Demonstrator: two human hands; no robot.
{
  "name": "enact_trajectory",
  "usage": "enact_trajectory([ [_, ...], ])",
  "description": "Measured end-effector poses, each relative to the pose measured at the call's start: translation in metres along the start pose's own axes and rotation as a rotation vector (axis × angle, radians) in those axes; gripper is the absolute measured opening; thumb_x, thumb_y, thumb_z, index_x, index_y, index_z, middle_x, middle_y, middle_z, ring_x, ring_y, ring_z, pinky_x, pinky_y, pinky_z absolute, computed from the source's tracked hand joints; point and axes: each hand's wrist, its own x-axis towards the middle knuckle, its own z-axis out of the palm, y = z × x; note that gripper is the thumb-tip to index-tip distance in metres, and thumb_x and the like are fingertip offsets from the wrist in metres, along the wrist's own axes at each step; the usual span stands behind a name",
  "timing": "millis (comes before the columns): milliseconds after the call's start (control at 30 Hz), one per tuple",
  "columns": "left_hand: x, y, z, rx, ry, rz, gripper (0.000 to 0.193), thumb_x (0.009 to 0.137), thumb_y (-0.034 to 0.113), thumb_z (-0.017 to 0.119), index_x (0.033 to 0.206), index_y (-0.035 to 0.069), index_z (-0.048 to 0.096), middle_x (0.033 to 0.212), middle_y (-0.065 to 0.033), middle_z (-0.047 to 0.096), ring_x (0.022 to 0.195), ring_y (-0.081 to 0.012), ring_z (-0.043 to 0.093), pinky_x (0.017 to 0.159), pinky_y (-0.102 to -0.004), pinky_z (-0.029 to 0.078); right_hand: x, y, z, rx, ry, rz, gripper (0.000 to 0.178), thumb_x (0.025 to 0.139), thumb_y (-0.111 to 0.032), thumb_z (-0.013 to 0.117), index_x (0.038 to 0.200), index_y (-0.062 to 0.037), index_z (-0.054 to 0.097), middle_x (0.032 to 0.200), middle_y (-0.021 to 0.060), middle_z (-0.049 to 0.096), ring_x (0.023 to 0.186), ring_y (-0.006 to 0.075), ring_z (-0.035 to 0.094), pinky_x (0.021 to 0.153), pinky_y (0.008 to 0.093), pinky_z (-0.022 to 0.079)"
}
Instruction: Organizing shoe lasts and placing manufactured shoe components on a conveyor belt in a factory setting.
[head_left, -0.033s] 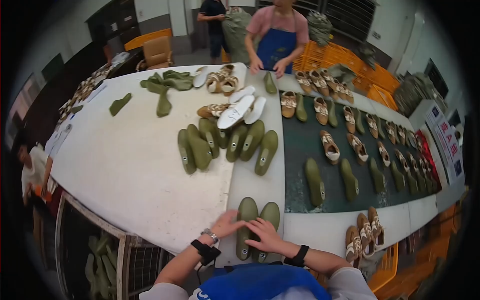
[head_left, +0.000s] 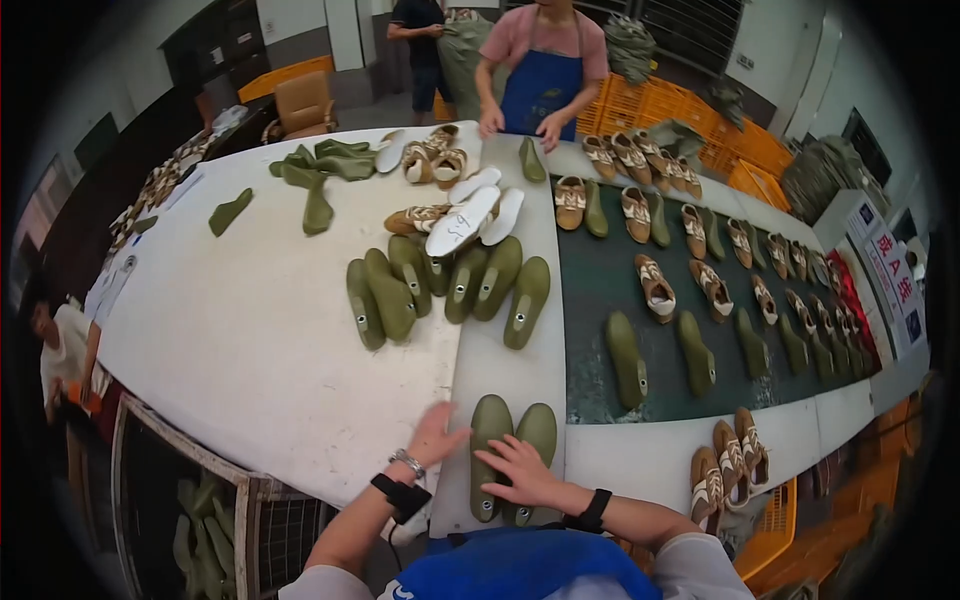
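Steadying a pair of green shoe forms (head_left: pixel 492 425) at the near edge of the white table (head_left: pixel 250 340), toes pointing away, side by side and touching. Resting the right hand (head_left: pixel 522 470) flat across both, fingers spread, not closed around either. Laying the left hand (head_left: pixel 435 432) open on the table just beside the pair, holding nothing. Judging by this, squaring up the two forms rather than lifting them; picking them up calling for curling the fingers around both at once.

Sharing the table with a cluster of more green forms (head_left: pixel 440 285), white insoles (head_left: pixel 465 220) and rows of tan sandals (head_left: pixel 655 285) on a dark green mat (head_left: pixel 600 270). Facing a person in a blue apron (head_left: pixel 545 85) across the table, orange crates (head_left: pixel 650 105) behind, a wire basket (head_left: pixel 200 530) down at the left.
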Motion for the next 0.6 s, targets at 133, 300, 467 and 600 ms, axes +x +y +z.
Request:
enact_trajectory([
  [133, 0.088, -0.04, -0.059, 0.316, 0.587, 0.043, 0.075, 0.065, 0.03, 0.071, 0.128, 0.007, 0.038, 0.132, -0.0212, 0.033, 0.12, -0.046, 0.028, 0.1, -0.0496, 0.028, 0.008, 0.002, 0.006, -0.081, -0.012, -0.125, 0.048, 0.079, -0.046, 0.059, 0.116, -0.0155, 0.055, 0.127, 0.0157, 0.044, 0.118, 0.0366, 0.04, 0.095, 0.0469, 0.034],
  [300, 0.158, -0.037, -0.108, 0.338, 0.551, -0.49, 0.087, 0.062, 0.049, 0.07, 0.134, 0.015, 0.034, 0.144, -0.0175, 0.012, 0.129, -0.0448, 0.014, 0.098, -0.057, 0.027, 0.009, -0.001, -0.003, -0.063, -0.035, -0.136, 0.043, 0.078, -0.045, 0.061, 0.108, -0.0156, 0.06, 0.127, 0.0143, 0.045, 0.117, 0.0347, 0.041, 0.094, 0.0443, 0.036],
  [467, 0.199, -0.057, -0.114, 0.311, 0.308, -0.732, 0.104, 0.057, 0.063, 0.067, 0.136, 0.008, 0.029, 0.147, -0.0135, -0.004, 0.132, -0.0447, -0.001, 0.099, -0.0602, 0.025, 0.025, 0.001, -0.003, -0.012, -0.043, -0.101, 0.043, 0.076, -0.045, 0.062, 0.106, -0.0151, 0.061, 0.125, 0.0118, 0.047, 0.116, 0.0327, 0.043, 0.094, 0.0422, 0.037],
  [600, 0.214, -0.062, -0.129, 0.329, 0.241, -0.731, 0.101, 0.056, 0.069, 0.061, 0.122, -0.005, 0.045, 0.147, -0.0144, 0.005, 0.131, -0.0459, 0.009, 0.104, -0.0508, 0.022, 0.031, 0.004, -0.004, -0.018, -0.039, -0.064, 0.042, 0.076, -0.045, 0.062, 0.106, -0.0154, 0.061, 0.124, 0.0113, 0.047, 0.116, 0.0328, 0.043, 0.094, 0.0427, 0.037],
])
